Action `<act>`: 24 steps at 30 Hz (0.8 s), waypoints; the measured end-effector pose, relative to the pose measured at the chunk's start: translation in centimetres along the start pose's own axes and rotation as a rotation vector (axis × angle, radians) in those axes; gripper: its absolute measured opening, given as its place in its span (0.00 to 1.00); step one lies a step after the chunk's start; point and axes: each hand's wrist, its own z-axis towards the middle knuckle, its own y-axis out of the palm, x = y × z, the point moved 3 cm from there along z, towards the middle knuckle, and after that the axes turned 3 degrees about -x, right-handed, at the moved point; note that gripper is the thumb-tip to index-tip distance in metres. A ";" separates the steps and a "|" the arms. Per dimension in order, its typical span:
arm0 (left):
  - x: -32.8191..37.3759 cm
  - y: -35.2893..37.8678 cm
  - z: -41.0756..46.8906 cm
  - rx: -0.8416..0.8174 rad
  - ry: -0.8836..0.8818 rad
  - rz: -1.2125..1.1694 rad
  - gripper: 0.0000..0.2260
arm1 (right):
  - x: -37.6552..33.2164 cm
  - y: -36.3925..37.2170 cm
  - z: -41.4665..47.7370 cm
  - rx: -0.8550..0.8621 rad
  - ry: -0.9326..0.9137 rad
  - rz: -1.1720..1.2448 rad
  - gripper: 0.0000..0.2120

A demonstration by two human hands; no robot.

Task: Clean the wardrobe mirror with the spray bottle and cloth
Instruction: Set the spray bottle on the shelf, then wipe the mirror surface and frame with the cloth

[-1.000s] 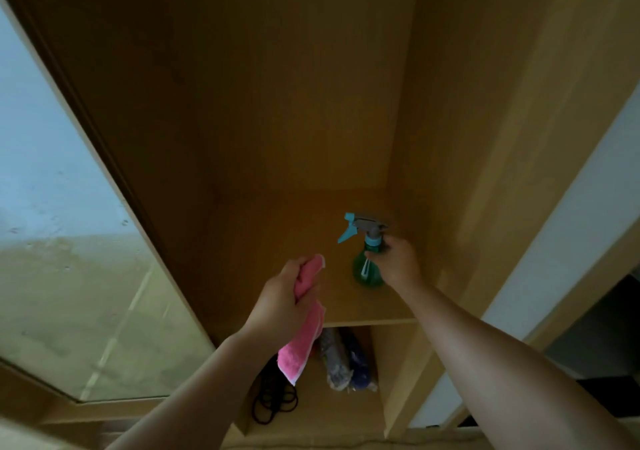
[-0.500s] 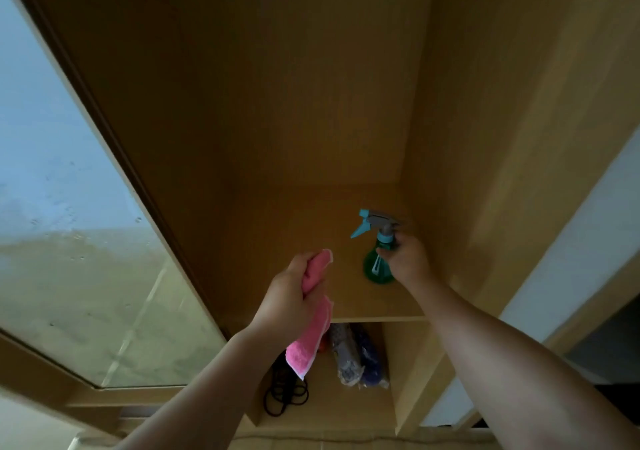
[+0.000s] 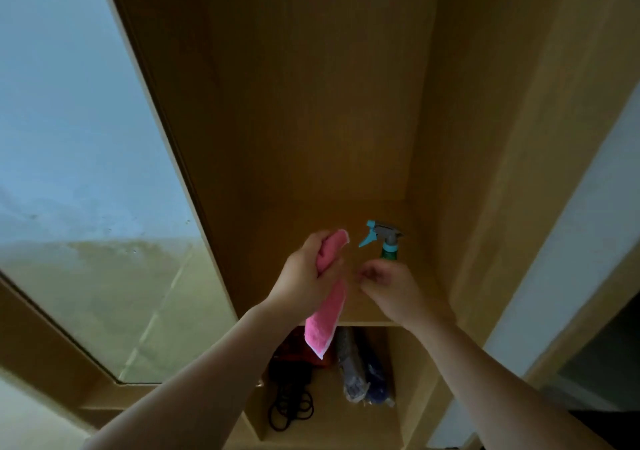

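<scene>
The upper compartment is open above the shelf [image 3: 277,242], with bare room across its left and middle. Only the spray bottle [image 3: 386,242] stands upright at the right rear, near the right side wall [image 3: 433,138]. The right hand [image 3: 391,287] hovers just before the bottle, a narrow gap from the left hand [image 3: 304,283] and its hanging cloth [image 3: 327,321]. Below, black cables [image 3: 291,408] and wrapped bundles [image 3: 353,370] crowd the lower compartment. The mirror [image 3: 86,207] bounds the left

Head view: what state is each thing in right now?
Spray bottle: upright on the upper shelf, ungripped.
Pink cloth: gripped at its top, tail hanging free.
Left hand: grips the cloth.
Right hand: fingers loosely curled, holding nothing.
Mirror: speckled, hazy across the middle.
</scene>
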 end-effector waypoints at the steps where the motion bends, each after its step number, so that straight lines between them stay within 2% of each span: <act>1: 0.6 -0.5 0.0 0.013 0.008 -0.012 0.16 | -1.6 0.5 -0.5 -0.072 -0.066 0.076 0.06; 4: 2.5 -2.0 -0.3 0.065 0.033 -0.036 0.14 | -5.3 1.1 -1.4 -0.240 -0.163 0.266 0.09; 6: 3.5 -3.0 -0.7 0.111 0.058 -0.047 0.14 | -6.9 1.5 -1.5 -0.265 -0.186 0.309 0.15; 8: 4.2 -3.9 -1.3 0.146 0.063 -0.054 0.15 | -8.0 1.9 -1.7 -0.211 -0.220 0.292 0.17; 11: 5.0 -5.3 -2.6 0.172 0.087 -0.059 0.16 | -9.6 2.4 -2.0 -0.103 -0.305 0.243 0.12; 19: 6.1 -11.5 -6.7 0.152 0.155 -0.064 0.22 | -15.5 4.4 -4.0 -0.016 -0.404 0.162 0.12; 24: 5.9 -16.9 -10.7 0.154 0.192 -0.100 0.17 | -20.1 7.3 -5.9 0.051 -0.444 0.104 0.10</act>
